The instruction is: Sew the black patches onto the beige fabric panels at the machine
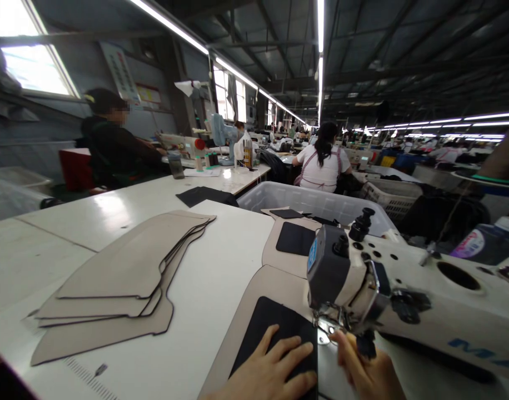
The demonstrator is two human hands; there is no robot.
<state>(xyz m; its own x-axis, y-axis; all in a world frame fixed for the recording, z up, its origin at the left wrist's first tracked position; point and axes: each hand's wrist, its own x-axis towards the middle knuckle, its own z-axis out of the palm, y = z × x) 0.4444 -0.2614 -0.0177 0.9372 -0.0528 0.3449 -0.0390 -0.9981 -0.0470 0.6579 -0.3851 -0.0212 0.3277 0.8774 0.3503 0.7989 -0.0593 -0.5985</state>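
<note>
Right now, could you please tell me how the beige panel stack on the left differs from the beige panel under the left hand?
The beige panel stack shows a plain top face, while the beige panel by the sewing machine carries a black patch. The stack lies untouched, its pieces overlapping unevenly; the panel has the left hand spread over its patch. Both are beige and lie on the white tabletop.
</note>
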